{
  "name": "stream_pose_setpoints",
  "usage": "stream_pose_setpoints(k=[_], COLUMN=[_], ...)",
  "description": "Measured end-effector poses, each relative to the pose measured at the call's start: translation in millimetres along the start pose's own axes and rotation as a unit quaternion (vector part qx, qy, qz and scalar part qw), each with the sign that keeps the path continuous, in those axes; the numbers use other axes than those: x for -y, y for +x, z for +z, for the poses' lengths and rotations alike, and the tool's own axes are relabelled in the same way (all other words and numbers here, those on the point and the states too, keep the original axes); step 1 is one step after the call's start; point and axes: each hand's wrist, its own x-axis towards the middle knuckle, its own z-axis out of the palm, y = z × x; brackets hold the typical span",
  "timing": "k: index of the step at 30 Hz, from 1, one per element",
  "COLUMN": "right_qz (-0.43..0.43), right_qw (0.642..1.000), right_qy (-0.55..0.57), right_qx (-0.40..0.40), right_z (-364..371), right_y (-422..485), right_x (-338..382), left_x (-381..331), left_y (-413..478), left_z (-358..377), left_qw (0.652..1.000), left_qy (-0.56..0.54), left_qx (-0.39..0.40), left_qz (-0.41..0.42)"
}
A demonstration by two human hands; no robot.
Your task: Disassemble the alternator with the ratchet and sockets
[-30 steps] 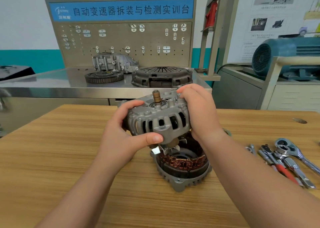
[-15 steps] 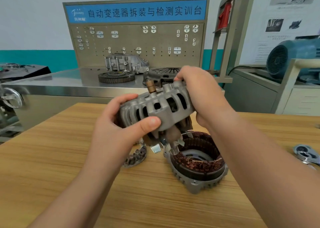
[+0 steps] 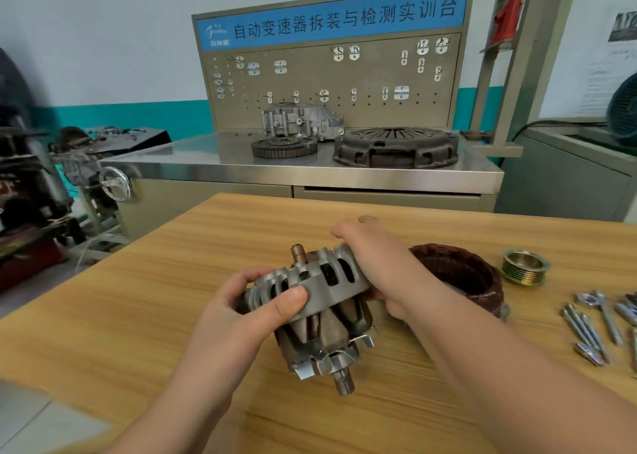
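The wooden table (image 3: 138, 315) fills the lower half of the view. Over its middle both hands hold the grey housing (image 3: 331, 286) with the rotor (image 3: 324, 336) hanging under it, tilted. The left hand (image 3: 238, 312) grips the housing rim at 8 o'clock, thumb pressed on the front wall. The right hand (image 3: 375, 257) grips the rim at 2 o'clock, fingers curled over the top. The threaded shaft (image 3: 344, 384) end points to 6 o'clock. The stator (image 3: 458, 271) lies on the table at 3 o'clock of the right hand, partly hidden by the wrist. The pulley (image 3: 525, 267) stands at 3 o'clock of the stator, apart from it. Loose bolts (image 3: 586, 329) lie at 5 o'clock of the pulley.
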Motion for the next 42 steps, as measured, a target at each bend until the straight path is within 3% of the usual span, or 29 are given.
stream_pose_setpoints(k=[5,10,16,19,21,22,24,25,27,29,33,42], right_qz=[0.025,0.015,0.037,0.052,0.04,0.032,0.019,0.004,-0.035,-0.056,-0.066,-0.015], right_qw=[0.999,1.0,0.997,0.991,0.989,0.988,0.985,0.984,0.987,0.991,0.997,1.0], right_qy=[0.015,0.023,0.058,0.12,0.142,0.15,0.167,0.166,0.131,0.095,0.038,-0.019], right_qx=[0.032,0.003,-0.025,-0.001,0.012,0.02,0.046,0.065,0.088,0.078,0.03,-0.014], right_z=[20,23,16,15,14,14,13,12,11,14,26,41], right_y=[0,10,14,8,0,-6,-16,-20,-28,-29,-16,38], right_x=[-17,-22,-29,-42,-53,-59,-69,-73,-77,-75,-53,-14], left_x=[12,18,14,15,17,18,21,24,32,43,65,63], left_y=[-12,-5,5,1,0,1,5,7,13,18,26,70], left_z=[-6,-6,-14,-26,-32,-33,-36,-36,-32,-25,-18,-14], left_qw=[0.999,0.997,0.981,0.923,0.826,0.782,0.755,0.759,0.801,0.85,0.926,0.965], left_qy=[0.01,0.064,0.181,0.376,0.543,0.592,0.602,0.582,0.509,0.43,0.292,0.2], left_qx=[-0.027,-0.033,0.07,0.069,0.01,-0.024,-0.055,-0.047,0.004,0.027,-0.005,-0.071], left_qz=[-0.021,-0.004,-0.006,0.049,0.151,0.192,0.255,0.289,0.315,0.304,0.238,0.156])
